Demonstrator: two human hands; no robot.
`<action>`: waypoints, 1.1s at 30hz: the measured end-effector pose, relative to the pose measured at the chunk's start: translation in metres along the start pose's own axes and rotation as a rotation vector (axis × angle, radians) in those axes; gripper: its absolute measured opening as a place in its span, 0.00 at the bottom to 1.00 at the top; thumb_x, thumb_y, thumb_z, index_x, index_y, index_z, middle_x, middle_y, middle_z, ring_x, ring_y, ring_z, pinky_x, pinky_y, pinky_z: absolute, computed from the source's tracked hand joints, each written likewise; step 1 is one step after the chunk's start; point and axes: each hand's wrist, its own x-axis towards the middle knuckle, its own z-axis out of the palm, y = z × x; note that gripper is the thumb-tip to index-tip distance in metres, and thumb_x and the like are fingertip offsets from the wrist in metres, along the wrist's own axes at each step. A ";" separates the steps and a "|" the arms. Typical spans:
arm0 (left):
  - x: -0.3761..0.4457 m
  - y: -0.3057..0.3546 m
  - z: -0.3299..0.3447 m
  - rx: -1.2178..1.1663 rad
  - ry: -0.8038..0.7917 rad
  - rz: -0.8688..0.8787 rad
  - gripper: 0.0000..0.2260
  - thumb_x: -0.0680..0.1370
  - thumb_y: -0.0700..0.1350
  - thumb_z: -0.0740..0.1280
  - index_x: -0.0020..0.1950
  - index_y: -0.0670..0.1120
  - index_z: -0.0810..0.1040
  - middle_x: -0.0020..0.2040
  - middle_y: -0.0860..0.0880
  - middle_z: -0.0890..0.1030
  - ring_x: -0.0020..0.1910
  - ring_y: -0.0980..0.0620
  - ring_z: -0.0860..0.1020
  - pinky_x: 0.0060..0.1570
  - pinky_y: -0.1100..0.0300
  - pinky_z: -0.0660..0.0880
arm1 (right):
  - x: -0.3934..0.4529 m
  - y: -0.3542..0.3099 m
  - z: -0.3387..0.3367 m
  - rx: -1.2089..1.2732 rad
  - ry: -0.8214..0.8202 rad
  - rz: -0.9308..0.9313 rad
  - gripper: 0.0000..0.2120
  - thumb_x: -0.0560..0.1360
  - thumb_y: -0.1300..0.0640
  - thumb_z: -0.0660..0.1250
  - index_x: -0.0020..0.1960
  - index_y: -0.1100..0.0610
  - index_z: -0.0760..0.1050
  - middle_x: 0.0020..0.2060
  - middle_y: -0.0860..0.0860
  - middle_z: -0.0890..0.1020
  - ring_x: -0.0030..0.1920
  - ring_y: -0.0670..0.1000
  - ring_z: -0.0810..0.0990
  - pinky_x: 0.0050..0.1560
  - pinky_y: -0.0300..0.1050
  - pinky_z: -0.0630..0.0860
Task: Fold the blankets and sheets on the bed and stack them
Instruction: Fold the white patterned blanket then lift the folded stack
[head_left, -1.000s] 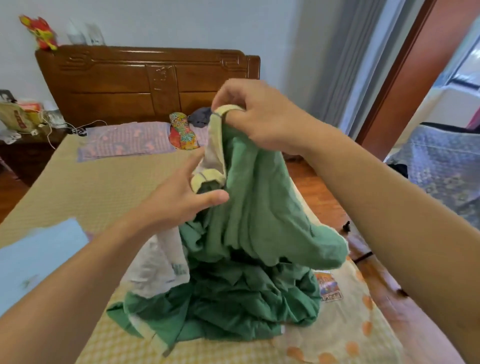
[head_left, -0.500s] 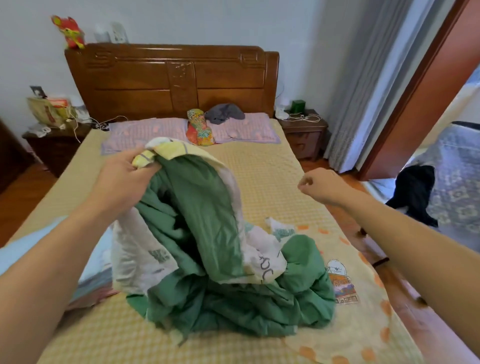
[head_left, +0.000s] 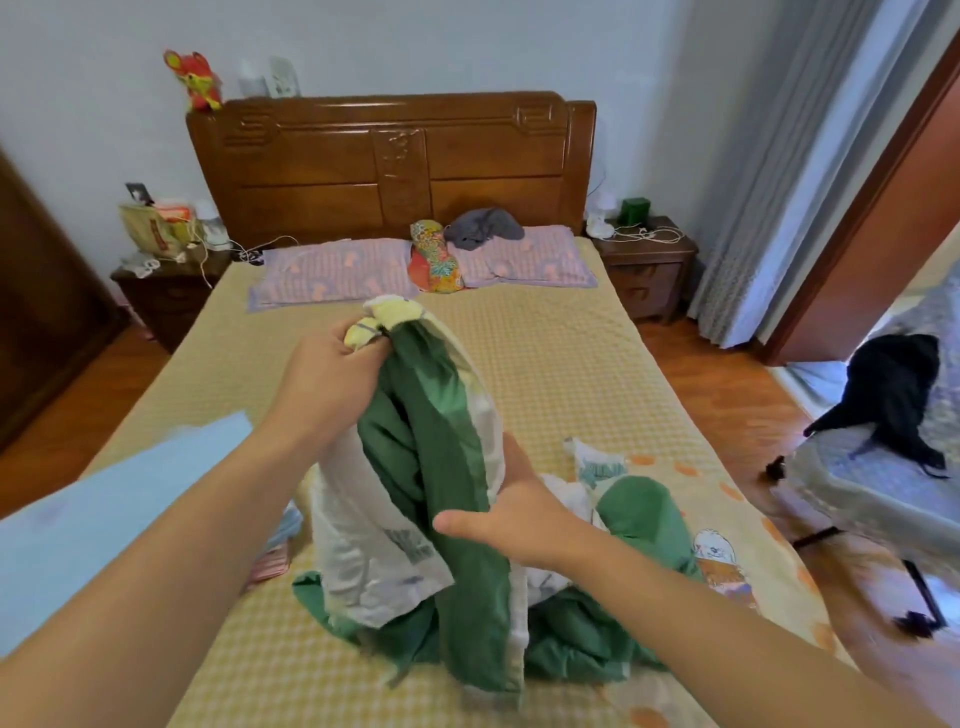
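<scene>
The left hand (head_left: 332, 374) gripped the green blanket (head_left: 441, 467) by its corner; the right hand (head_left: 514, 509), fingers hidden, touched its edge. A loose hold could drop it into a heap on the bed (head_left: 571, 364).

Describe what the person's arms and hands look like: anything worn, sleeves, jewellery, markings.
Both forearms are bare: no sleeve reaches into view on either side. The left hand and the right hand wear no gloves, and no ring, watch, bracelet or marking shows on what is visible. The right hand's fingers are hidden behind fabric.
</scene>
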 end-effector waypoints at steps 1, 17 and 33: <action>-0.004 -0.001 0.007 -0.019 -0.052 -0.021 0.13 0.80 0.46 0.70 0.42 0.64 0.85 0.42 0.50 0.87 0.46 0.45 0.86 0.52 0.42 0.82 | 0.005 0.002 0.005 0.025 0.015 0.038 0.39 0.68 0.37 0.75 0.74 0.38 0.61 0.73 0.39 0.67 0.71 0.42 0.67 0.70 0.48 0.68; -0.052 -0.153 0.036 0.733 -0.977 -0.297 0.22 0.75 0.62 0.71 0.67 0.57 0.76 0.66 0.57 0.78 0.64 0.54 0.76 0.52 0.65 0.69 | 0.003 0.052 -0.136 -1.227 -0.231 0.622 0.13 0.80 0.63 0.59 0.62 0.60 0.75 0.56 0.57 0.79 0.52 0.55 0.79 0.50 0.44 0.78; -0.068 -0.102 0.102 0.013 -0.296 -0.200 0.16 0.74 0.50 0.73 0.59 0.62 0.74 0.52 0.56 0.84 0.51 0.53 0.84 0.54 0.45 0.81 | 0.003 0.003 -0.051 0.355 0.247 0.117 0.21 0.77 0.64 0.66 0.64 0.45 0.73 0.58 0.47 0.80 0.61 0.50 0.80 0.62 0.51 0.78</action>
